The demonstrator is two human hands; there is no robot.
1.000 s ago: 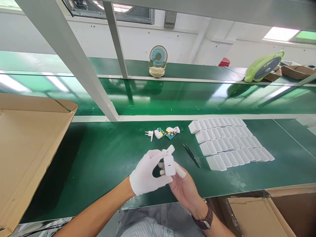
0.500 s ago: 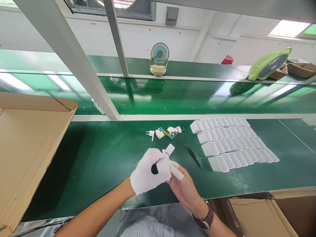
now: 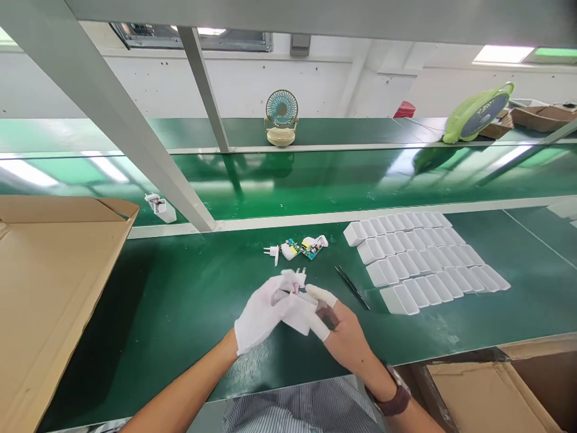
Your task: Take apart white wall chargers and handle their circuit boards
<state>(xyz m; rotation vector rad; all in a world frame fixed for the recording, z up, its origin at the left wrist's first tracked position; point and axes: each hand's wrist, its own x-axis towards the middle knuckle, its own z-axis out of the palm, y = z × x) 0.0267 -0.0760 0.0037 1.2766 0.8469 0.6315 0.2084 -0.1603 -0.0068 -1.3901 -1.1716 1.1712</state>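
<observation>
My left hand (image 3: 265,310), in a white glove, grips a white charger casing (image 3: 297,319) with its fingers curled round it. Two plug pins and a short bit of red wire show at the casing's upper end. On the casing's right side my right hand (image 3: 345,334), with white covers on its thumb and finger, pinches the same part. Ahead of the hands lie a white plug piece (image 3: 273,252) and small green circuit boards (image 3: 311,248) with coloured components. Black tweezers (image 3: 351,287) rest on the green bench to the right.
Rows of white casings (image 3: 424,255) stand at right. A large cardboard box (image 3: 58,300) is at left, another box (image 3: 487,391) below right. A white assembled piece (image 3: 161,208) lies on the green belt (image 3: 315,180) behind a slanted metal post (image 3: 135,132). Two fans stand further back.
The casing has turned in my hands, so its pins and wire now show. My right fingers have spread along it. The view has shifted, and the white piece on the belt has come out from behind the post.
</observation>
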